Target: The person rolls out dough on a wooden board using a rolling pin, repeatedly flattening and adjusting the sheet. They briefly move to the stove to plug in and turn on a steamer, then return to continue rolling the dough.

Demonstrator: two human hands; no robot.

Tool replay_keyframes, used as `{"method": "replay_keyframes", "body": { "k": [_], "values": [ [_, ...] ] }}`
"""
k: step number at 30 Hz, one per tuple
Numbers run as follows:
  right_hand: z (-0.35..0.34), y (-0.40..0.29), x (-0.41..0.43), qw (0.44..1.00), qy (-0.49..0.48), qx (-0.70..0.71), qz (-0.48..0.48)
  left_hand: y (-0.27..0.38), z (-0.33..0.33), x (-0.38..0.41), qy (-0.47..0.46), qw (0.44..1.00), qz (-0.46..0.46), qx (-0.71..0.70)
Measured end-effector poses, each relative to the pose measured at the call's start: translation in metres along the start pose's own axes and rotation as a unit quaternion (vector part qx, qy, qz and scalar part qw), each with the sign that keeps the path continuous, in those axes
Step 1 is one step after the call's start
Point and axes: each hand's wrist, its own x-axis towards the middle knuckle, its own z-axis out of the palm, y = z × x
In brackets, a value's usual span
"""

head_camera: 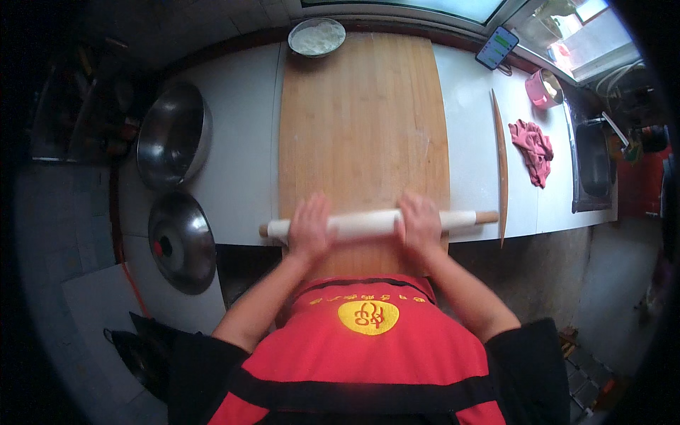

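Note:
A long wooden rolling pin (486,217) lies crosswise over the near part of a wooden board (364,122), with pale dough sheet (364,224) wrapped around most of its length. My left hand (311,226) rests on the left part of the wrapped roll, slightly blurred. On its right part lies my right hand (419,223), also blurred, fingers pointing away from me. Both bare ends of the pin stick out past the board's sides. The underside of the roll is hidden.
A bowl of white flour (317,38) stands at the board's far left corner. Leftward are a steel basin (175,135) and a domed lid (183,241). To the right lie a tapered wooden pin (500,164), pink cloth (534,151), pink pot (543,89), phone (496,48) and sink (592,159).

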Motion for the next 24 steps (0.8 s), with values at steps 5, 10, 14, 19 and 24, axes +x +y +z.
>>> {"method": "replay_keyframes", "body": {
  "k": [5,10,14,19,24],
  "values": [
    [-0.015,0.002,-0.009,0.996,-0.044,0.032,-0.073,-0.019,-0.011,-0.005,-0.080,0.990,0.112,-0.039],
    [0.001,0.059,0.128,0.968,0.235,-0.083,0.027,-0.072,-0.024,0.137,0.137,0.981,0.086,0.104],
    [-0.003,0.069,0.094,0.983,0.078,-0.059,0.153,-0.086,0.005,0.106,0.151,0.982,-0.110,0.003],
    [0.003,0.066,0.035,0.982,0.039,-0.106,0.150,-0.053,-0.001,0.029,0.073,0.993,-0.085,0.027],
    [-0.005,0.046,-0.014,0.989,0.081,-0.082,0.094,-0.030,-0.006,-0.038,0.034,0.994,-0.098,0.036]
  ]
}}
